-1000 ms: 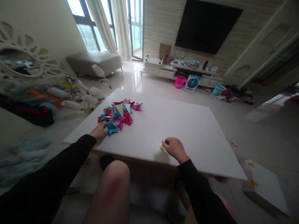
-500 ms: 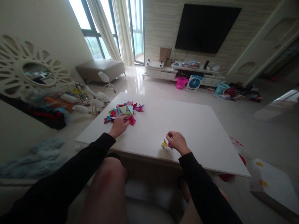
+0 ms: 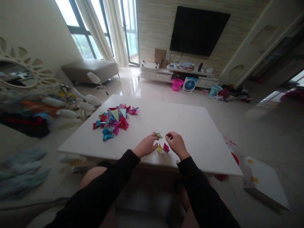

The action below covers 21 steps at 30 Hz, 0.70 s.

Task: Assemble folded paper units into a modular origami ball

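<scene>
My left hand [image 3: 147, 145] is over the front part of the white table, its thumb and fingers closed on a green origami figure [image 3: 158, 135]. Facing it, my right hand [image 3: 176, 143] is held in a pinch; what its fingertips hold, if anything, is too small to make out. On the tabletop between and below the hands sit a yellow origami figure [image 3: 159, 148] and a pink origami figure [image 3: 166, 148], side by side. A heap of colourful origami figures [image 3: 114, 118], in red, blue, pink and green, lies on the table's left part.
The white table [image 3: 185, 117] stretches ahead of my knees. A small object [image 3: 177, 161] lies at its front edge by my right wrist. Lamp shades [image 3: 67, 113] stand close to its left side, and a white box [image 3: 266, 180] is on the floor at right.
My left hand has come from the heap to the right, carrying a green origami figure. My right hand has lifted off the pink figure, which now shows fully. The view has turned slightly right.
</scene>
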Each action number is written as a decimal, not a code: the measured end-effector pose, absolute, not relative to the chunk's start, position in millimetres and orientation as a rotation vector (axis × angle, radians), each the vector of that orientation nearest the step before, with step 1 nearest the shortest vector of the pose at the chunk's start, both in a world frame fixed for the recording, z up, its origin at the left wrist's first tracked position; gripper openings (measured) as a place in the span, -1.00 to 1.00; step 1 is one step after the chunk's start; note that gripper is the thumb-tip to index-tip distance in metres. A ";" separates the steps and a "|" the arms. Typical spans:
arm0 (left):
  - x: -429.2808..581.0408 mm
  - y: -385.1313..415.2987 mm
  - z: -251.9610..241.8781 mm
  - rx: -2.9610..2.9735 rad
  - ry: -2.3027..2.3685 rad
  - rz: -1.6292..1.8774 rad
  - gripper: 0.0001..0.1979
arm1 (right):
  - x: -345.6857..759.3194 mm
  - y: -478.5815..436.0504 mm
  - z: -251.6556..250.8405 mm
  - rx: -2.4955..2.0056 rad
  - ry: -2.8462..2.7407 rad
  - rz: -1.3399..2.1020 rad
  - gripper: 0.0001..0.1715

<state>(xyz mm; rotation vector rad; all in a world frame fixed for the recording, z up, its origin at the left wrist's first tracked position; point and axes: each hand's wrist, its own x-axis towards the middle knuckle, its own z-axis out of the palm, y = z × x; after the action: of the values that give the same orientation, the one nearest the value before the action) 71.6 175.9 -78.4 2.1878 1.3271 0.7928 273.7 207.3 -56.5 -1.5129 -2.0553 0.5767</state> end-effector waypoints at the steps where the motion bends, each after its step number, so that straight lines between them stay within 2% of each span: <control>1: 72.2 177.2 -78.3 2.216 1.314 0.766 -0.74 | 275.2 208.7 -58.4 -1.500 -2.060 0.576 -0.81; 9: 71.5 175.5 -70.1 2.404 1.254 0.585 -0.67 | 265.2 216.0 -62.2 -1.424 -2.092 0.558 -0.83; 15: 56.2 168.7 -78.1 2.422 1.251 0.551 -0.49 | 243.8 214.6 -69.7 -1.356 -2.189 0.602 -0.92; 21: 41.4 161.3 -84.0 2.441 1.280 0.475 -0.49 | 234.5 214.5 -75.7 -1.397 -2.254 0.572 -0.92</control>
<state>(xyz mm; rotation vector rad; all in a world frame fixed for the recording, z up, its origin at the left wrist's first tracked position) 41.4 161.3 -84.0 2.4405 1.2798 0.4753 234.5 214.5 -75.7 -1.3968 -2.2538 0.5722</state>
